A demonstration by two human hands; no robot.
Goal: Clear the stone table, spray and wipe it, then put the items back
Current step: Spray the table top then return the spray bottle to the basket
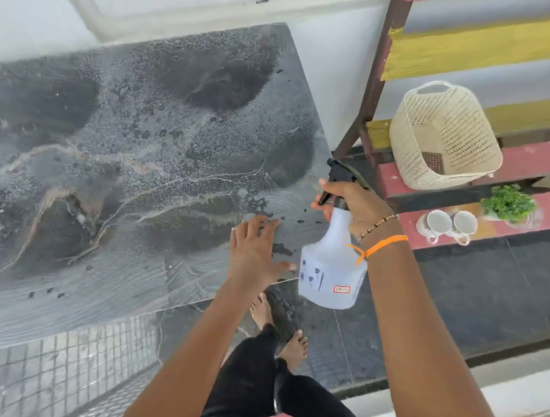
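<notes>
The dark stone table (130,169) is bare and covered with wet spray patches and droplets. My left hand (256,250) lies flat, fingers spread, on the table's near right edge. My right hand (357,205) grips the neck and trigger of a white spray bottle (331,269) with a black nozzle, held just off the table's right edge and pointing left over the stone. On the red stair steps to the right stand a cream woven basket (446,137), two white cups (448,225) and a small green plant (508,202).
A staircase with red and yellow steps and a brown metal rail (374,84) rises to the right. A white wall (326,63) runs behind the table. My bare feet (279,328) stand on the dark floor, beside grey floor tiles (53,372) below the table.
</notes>
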